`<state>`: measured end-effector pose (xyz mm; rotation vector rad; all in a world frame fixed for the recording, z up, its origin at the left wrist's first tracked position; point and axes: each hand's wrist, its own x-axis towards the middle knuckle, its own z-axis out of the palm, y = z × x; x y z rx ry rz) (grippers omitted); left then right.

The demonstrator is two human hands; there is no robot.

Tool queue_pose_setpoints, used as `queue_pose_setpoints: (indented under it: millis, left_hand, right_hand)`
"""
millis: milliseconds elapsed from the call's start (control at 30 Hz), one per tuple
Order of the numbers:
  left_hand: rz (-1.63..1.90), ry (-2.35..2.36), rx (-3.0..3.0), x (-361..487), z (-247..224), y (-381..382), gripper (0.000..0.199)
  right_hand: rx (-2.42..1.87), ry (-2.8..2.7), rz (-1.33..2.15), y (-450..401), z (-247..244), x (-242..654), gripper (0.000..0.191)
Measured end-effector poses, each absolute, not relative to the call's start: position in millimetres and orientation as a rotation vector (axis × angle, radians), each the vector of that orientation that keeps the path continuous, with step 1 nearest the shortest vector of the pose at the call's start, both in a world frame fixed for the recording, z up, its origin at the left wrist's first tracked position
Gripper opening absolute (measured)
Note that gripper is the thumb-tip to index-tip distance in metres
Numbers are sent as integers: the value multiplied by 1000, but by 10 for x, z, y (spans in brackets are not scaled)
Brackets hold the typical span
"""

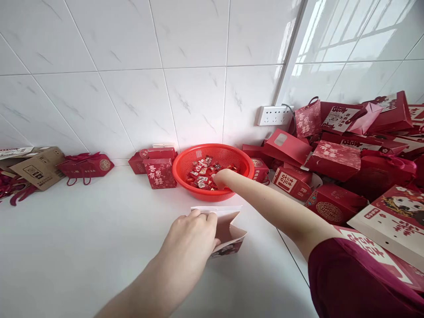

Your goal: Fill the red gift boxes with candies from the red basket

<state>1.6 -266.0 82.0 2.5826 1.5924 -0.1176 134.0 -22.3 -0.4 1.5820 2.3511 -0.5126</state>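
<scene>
A paper gift bag (228,234) stands on the white counter with its mouth spread and its pale inside showing. My left hand (195,229) grips its left side, with fingers over the rim and the thumb at the near edge. Behind the bag is a red plastic basket (185,187) with a perforated wall. Small wrapped candies (202,172), mostly red and white, cover its bottom. My right hand (223,179) reaches down into the basket among the candies. Its fingers are hidden, so whether it holds any candy does not show.
Several red gift boxes (331,203) are piled along the right side, below a wall socket (274,115). Left of the basket stand small red boxes (160,173). Farther left are a red ribboned box (88,165) and a brown cardboard box (39,168). A tiled wall (132,101) closes the back.
</scene>
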Motion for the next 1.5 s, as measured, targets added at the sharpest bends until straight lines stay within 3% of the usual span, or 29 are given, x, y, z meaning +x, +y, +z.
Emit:
queue_pose_setpoints:
  millis: [167,533,767,933,1100,1267,1400,1500]
  left_hand:
    - [121,1466,2546,-29,824,-2605,10]
    - [-35,1554,2462,-52,894,-2433,13]
    - [9,1517,2505,-81,885,-2446,14]
    - [61,1462,2526,-101,861,-2437,22]
    - [51,1485,2517,-96,843,-2410,14]
    - [49,1424,2544,-126,850,-2367,13]
    - [138,1385,2517,-152,830,-2298,15]
    - [271,1372,2513,-135,773,-2211,21]
  right_hand:
    - [1573,2237,-510,-124,52,1586,32]
    - [1442,2245,-638,-374,20,1520,29]
    - [1055,2358,-1057,-476,159,1522,29]
    - [981,2440,-1312,-550,290,1514,27]
    - [951,2667,-1492,-713,456,1627,29]
    - [954,2956,-1701,-1159,644,1869,22]
    - [608,3117,-1967,-1624,836,2024,14]
    - [575,3170,-2003,-1897,900,2073,16]
